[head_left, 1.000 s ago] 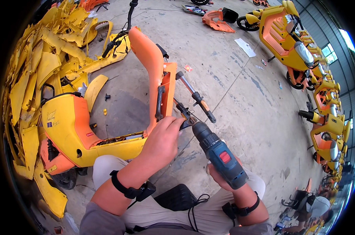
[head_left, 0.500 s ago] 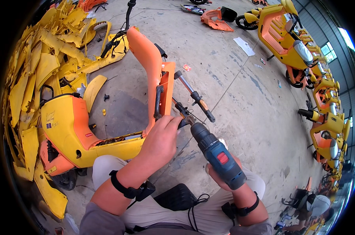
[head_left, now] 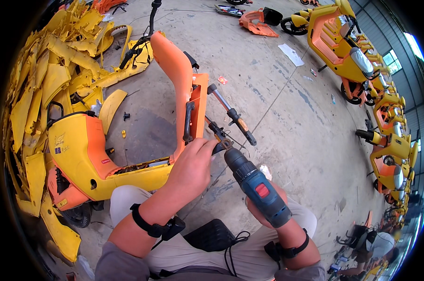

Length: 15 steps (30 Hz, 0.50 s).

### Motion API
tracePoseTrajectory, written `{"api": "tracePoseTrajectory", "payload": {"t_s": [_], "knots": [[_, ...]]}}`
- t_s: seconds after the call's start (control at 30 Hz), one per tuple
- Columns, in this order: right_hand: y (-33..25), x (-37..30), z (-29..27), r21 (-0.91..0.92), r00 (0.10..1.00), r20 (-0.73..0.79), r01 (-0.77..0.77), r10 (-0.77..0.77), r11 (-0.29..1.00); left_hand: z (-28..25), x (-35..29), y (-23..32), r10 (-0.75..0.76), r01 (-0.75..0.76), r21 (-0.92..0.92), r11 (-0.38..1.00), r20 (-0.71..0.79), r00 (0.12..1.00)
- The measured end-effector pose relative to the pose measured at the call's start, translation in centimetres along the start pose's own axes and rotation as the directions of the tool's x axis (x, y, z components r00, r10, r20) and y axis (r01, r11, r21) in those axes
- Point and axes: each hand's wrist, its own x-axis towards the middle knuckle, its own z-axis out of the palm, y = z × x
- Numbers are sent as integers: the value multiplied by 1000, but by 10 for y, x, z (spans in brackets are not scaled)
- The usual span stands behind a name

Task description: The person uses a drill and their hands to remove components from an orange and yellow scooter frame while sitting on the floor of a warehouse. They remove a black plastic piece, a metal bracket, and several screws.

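Note:
In my right hand (head_left: 270,206) is a blue and black cordless drill (head_left: 258,189) with a red patch on its housing. The drill's front end meets metal at the lower end of the nearer front fork leg (head_left: 215,129) of a partly stripped scooter. My left hand (head_left: 193,164) is closed around the dark end of that fork leg, beside the drill tip; the fingertips are partly hidden. Farther right, the second fork leg (head_left: 230,112) sticks out free, with an orange reflector. The scooter's orange front panel (head_left: 174,61) stands upright, and its yellow body (head_left: 78,145) lies to the left.
A tall heap of yellow body panels (head_left: 57,61) fills the left side. Several yellow-orange scooters (head_left: 336,47) line the right. An orange panel (head_left: 258,24) and white paper (head_left: 290,55) lie on the floor. Another person (head_left: 380,246) crouches at the lower right.
The drill has shifted slightly left, and its chuck has swung a little toward my left hand. My left hand and the scooter stay nearly where they were.

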Motion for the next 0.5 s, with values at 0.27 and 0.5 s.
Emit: {"api": "tracePoseTrajectory", "payload": {"t_s": [0.27,0.5], "knots": [[0,0,0,43,1000,-2,14,-14,999,0,1,1,-12,12,-5,1000,12,1000],[-4,2,-3,37,999,-7,38,-38,999,-1,0,1,-26,26,20,999,8,1000]]}}
